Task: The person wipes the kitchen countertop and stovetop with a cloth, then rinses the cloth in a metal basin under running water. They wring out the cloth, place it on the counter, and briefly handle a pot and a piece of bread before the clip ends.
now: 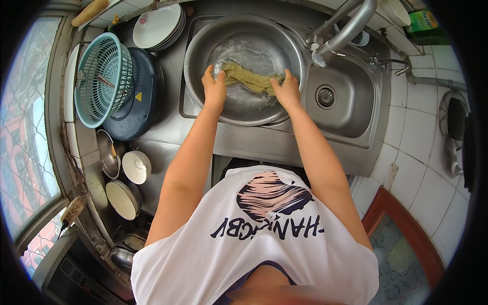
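A large round steel basin (190, 84) rests over the left bowl of the sink. Inside it, a wet-looking yellow-green cloth (249, 80) is stretched crosswise, bunched and wrinkled. My left hand (215, 90) grips its left end, with the thumb toward the middle. At the other end, my right hand (288, 92) holds the cloth between thumb and fingers. Whitish patches, which may be suds or water, cover the basin's bottom around the cloth. Some of my fingertips are hidden behind the basin's inner side and the cloth.
The steel faucet (340, 38) reaches over the right sink bowl (351, 96). On the left stand a teal plastic basket (104, 81), a dark blue lidded appliance (145, 101) and stacked white plates (157, 25). Bowls (136, 166) sit nearer me. A tiled wall (406, 137) borders the right.
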The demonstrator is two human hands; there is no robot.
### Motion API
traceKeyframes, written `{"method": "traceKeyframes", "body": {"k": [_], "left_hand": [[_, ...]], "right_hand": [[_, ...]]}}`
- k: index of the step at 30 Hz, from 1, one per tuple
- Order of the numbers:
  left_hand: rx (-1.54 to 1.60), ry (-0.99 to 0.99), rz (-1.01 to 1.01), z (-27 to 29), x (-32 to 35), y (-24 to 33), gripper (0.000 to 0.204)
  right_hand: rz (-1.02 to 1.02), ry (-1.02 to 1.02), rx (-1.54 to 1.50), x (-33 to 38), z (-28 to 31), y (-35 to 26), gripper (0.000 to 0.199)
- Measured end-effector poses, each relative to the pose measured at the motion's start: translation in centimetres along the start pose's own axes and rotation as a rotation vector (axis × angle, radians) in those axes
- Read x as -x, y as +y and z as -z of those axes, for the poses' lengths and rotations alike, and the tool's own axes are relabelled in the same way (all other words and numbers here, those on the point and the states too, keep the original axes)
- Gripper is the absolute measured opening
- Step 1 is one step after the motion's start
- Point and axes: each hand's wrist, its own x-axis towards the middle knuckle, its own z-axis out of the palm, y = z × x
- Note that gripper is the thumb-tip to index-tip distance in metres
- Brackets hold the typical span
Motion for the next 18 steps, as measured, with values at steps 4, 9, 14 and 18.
{"method": "traceKeyframes", "body": {"k": [4, 9, 14, 18], "left_hand": [[-0.313, -0.408, -0.108, -1.3, 0.9, -1.9, 0.046], [-0.766, -0.602, -0.345, -3.4, 2.0, -4.4, 0.044], [-1.103, -0.707, -0.251, -2.7, 3.0, -2.8, 0.047], [-1.086, -0.749, -0.178, -3.0, 2.6, -1.8, 0.047]], "right_hand": [[0.205, -0.397, 0.355, 1.2, -0.3, -1.0, 0.041], [0.358, -0.417, 0.592, 3.1, -3.1, 0.0, 0.031], [0.29, -0.448, 0.739, 2.2, -2.8, 0.0, 0.029], [0.398, -0.41, 0.725, 1.6, -2.8, 0.5, 0.025]]}}
